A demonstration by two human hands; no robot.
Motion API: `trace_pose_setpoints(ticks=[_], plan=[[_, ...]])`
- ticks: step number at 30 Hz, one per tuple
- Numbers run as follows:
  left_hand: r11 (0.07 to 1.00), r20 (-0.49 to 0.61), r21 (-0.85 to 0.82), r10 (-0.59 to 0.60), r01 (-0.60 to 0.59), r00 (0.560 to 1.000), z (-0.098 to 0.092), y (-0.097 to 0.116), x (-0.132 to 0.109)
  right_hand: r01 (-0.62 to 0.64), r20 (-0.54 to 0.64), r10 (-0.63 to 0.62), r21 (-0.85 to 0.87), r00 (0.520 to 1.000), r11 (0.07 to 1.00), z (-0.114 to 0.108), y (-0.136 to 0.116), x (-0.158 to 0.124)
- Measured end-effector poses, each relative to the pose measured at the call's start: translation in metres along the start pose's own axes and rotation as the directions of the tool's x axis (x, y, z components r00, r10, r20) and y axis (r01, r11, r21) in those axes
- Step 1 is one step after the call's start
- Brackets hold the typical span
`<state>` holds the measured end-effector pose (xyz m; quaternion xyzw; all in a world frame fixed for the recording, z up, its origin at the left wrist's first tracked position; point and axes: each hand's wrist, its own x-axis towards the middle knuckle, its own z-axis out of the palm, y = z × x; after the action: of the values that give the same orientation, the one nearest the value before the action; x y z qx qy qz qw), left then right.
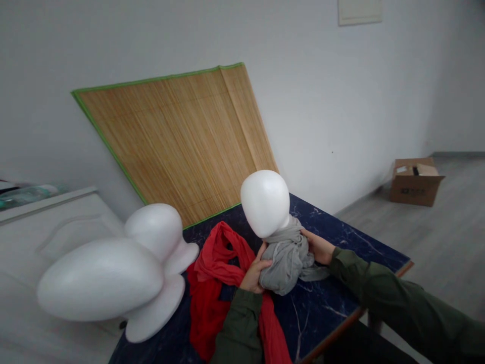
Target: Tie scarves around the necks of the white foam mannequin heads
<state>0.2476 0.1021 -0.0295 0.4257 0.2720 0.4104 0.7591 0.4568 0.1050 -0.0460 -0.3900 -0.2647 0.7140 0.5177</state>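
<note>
You see a soft matt grey scarf (pixel 288 258), a smooth matt white foam-like head (pixel 265 202), and a glossy marbled tabletop (pixel 352 242).

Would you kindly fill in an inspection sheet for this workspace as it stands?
Surface: dark blue marbled table, wooden edge.
Job's things: grey scarf wrapped round the neck of a white mannequin head.
Clutter: red scarf lying beside it; spare head at the left, second spare head behind it.
Hands: left hand and right hand both grip the grey scarf.
Cables: nothing seen.
Surroundings: bamboo mat leaning on the wall; cardboard box on the floor.
</note>
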Motion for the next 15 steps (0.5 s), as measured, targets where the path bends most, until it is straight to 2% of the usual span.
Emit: trace_pose_setpoints(ticks=[2,4,9,12,15], plan=[[1.000,0.001,-0.020,0.019,-0.019,1.000,0.005,0.000,-0.002,-0.136,0.101,0.130,0.053,0.986,0.989,0.003,0.000,0.000],[0.999,0.000,-0.041,0.027,-0.027,1.000,0.012,-0.001,-0.005,-0.137,0.101,0.128,0.081,0.987,0.987,0.005,-0.001,0.006],[0.994,0.127,-0.054,-0.092,0.099,0.988,0.027,-0.014,-0.007,0.098,-0.036,-0.096,0.066,0.995,0.993,0.005,-0.013,0.035],[0.976,0.166,-0.066,-0.192,0.205,0.967,0.024,-0.022,-0.004,0.214,-0.014,-0.214,0.020,0.977,0.977,0.001,-0.022,0.058],[0.943,0.184,-0.015,-0.325,0.333,0.928,0.017,-0.028,-0.004,0.293,-0.027,-0.298,-0.108,0.954,0.950,-0.008,-0.030,0.084]])
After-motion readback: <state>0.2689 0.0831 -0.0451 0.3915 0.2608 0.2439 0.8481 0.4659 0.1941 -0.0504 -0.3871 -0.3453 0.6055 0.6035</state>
